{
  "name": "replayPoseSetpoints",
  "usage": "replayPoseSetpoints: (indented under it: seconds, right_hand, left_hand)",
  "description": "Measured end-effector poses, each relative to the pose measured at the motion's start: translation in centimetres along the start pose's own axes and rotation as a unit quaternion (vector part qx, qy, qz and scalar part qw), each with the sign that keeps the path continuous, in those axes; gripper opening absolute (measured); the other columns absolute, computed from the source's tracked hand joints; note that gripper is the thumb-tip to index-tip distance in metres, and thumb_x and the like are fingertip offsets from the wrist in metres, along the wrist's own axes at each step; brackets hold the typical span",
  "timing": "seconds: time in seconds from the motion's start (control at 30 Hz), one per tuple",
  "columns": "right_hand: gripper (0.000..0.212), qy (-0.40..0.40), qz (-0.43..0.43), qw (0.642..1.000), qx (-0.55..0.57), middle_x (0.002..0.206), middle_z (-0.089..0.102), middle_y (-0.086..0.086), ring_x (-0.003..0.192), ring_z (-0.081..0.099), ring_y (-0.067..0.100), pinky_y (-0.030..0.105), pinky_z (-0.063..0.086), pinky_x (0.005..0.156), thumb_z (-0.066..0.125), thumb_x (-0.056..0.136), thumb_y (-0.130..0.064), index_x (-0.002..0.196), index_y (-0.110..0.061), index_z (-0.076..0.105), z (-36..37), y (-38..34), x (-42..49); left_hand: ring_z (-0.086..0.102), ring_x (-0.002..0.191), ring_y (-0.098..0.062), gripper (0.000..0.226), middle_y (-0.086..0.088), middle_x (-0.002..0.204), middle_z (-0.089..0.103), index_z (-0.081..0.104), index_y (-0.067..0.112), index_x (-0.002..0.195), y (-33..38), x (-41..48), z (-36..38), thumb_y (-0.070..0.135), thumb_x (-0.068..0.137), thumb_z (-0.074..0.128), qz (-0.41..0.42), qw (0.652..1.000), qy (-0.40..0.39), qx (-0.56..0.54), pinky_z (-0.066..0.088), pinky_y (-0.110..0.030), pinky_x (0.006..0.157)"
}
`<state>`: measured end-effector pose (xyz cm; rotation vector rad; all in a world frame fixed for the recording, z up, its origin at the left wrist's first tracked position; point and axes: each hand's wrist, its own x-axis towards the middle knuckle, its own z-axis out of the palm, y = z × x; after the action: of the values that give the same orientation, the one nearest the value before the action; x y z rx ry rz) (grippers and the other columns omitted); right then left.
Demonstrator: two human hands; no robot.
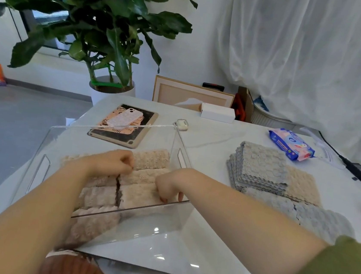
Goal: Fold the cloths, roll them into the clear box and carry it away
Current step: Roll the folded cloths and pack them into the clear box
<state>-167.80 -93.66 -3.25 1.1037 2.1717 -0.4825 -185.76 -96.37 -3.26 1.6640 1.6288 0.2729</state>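
Clear box (142, 227) — white table (214, 145), curtain (307, 61).

One wide-angle head cam, facing fwd & down, close over the table (212, 163).

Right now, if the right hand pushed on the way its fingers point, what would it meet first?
The rolled beige cloth beneath the right hand, inside the clear plastic box; fingertips seemingly touch it.

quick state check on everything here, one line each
clear box, open-topped, on the table
beige rolls, rolled, lying in the box
left hand, fingers curled, pinching the rolls
right hand, fingertips down on a roll
grey cloths, folded, stacked
phone, face down on the tablet
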Motion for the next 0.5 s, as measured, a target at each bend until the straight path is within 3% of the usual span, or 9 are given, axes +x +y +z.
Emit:
replayPoseSetpoints:
  seconds: [0.07,0.13,0.23,0.27,0.3,0.37,0.43,0.5]
  right_hand:
    - [0.030,0.018,-0.002,0.999,0.033,0.125,0.056,0.019,0.107,0.059,0.034,0.041,0.055,0.085,0.048,0.092,-0.005,0.119,0.002,0.057,0.0,0.2,0.2]
    - [0.034,0.029,-0.006,0.999,0.044,0.125,0.056,0.019,0.106,0.060,0.033,0.039,0.055,0.076,0.047,0.092,-0.005,0.125,0.001,0.052,-0.1,0.3,0.4]
    - [0.034,0.044,-0.029,0.998,-0.025,0.123,0.055,0.015,0.093,0.054,0.025,0.023,0.044,0.054,0.043,0.095,-0.005,0.127,0.002,0.049,-0.1,0.3,0.4]
    - [0.033,0.049,-0.030,0.997,-0.051,0.122,0.053,0.014,0.094,0.051,0.023,0.022,0.042,0.055,0.042,0.096,-0.007,0.127,0.001,0.050,-0.1,0.1,0.2]
    - [0.034,0.053,-0.030,0.995,-0.073,0.124,0.050,0.014,0.102,0.050,0.024,0.025,0.047,0.066,0.041,0.097,-0.010,0.128,0.000,0.050,0.1,-0.1,0.2]
    - [0.040,0.051,-0.018,0.992,-0.116,0.146,0.029,0.022,0.125,0.041,0.032,0.037,0.042,0.098,0.038,0.098,-0.014,0.136,-0.003,0.044,0.3,-0.4,0.7]
    - [0.042,0.037,-0.016,0.986,-0.161,0.153,0.011,0.024,0.128,0.038,0.038,0.042,0.037,0.105,0.036,0.098,-0.016,0.138,-0.003,0.039,0.4,-0.5,0.3]
    - [0.036,0.047,-0.025,0.986,-0.160,0.141,0.036,0.022,0.115,0.044,0.034,0.037,0.039,0.100,0.037,0.097,-0.015,0.126,0.000,0.051,0.4,-0.5,0.2]
  left_hand:
    - [0.050,0.072,-0.010,0.029,-0.001,0.100,0.057,0.054,0.019,0.099,-0.2,0.1,0.7,0.033,0.082,0.072,-0.011,0.999,-0.046,0.003,0.041,-0.022,0.063]
    - [0.049,0.078,-0.010,0.055,0.003,0.098,0.056,0.050,0.027,0.097,-0.9,0.6,1.9,0.054,0.060,0.081,-0.036,0.988,-0.099,0.108,0.042,-0.026,0.069]
    - [0.046,0.074,-0.013,0.053,0.005,0.089,0.054,0.044,0.027,0.085,-1.2,1.4,2.7,0.055,0.057,0.079,-0.042,0.965,-0.071,0.247,0.040,-0.029,0.067]
    - [0.046,0.073,-0.014,0.048,0.004,0.087,0.054,0.044,0.024,0.083,-1.0,1.3,2.7,0.052,0.062,0.077,-0.044,0.956,-0.054,0.285,0.040,-0.030,0.066]
    - [0.047,0.074,-0.016,0.044,0.002,0.087,0.054,0.044,0.022,0.083,-0.8,1.0,2.7,0.050,0.068,0.075,-0.044,0.942,-0.035,0.332,0.040,-0.031,0.066]
    - [0.052,0.082,-0.020,0.040,-0.001,0.096,0.057,0.045,0.021,0.087,-0.3,0.8,2.6,0.049,0.074,0.070,-0.043,0.911,0.009,0.409,0.041,-0.030,0.067]
    - [0.054,0.091,-0.022,0.044,-0.003,0.103,0.058,0.047,0.020,0.094,-0.2,1.2,2.4,0.052,0.074,0.070,-0.048,0.903,0.023,0.426,0.042,-0.030,0.069]
    - [0.051,0.090,-0.022,0.051,-0.003,0.100,0.054,0.046,0.018,0.097,-0.6,1.5,2.4,0.052,0.072,0.074,-0.057,0.924,-0.007,0.378,0.040,-0.030,0.071]
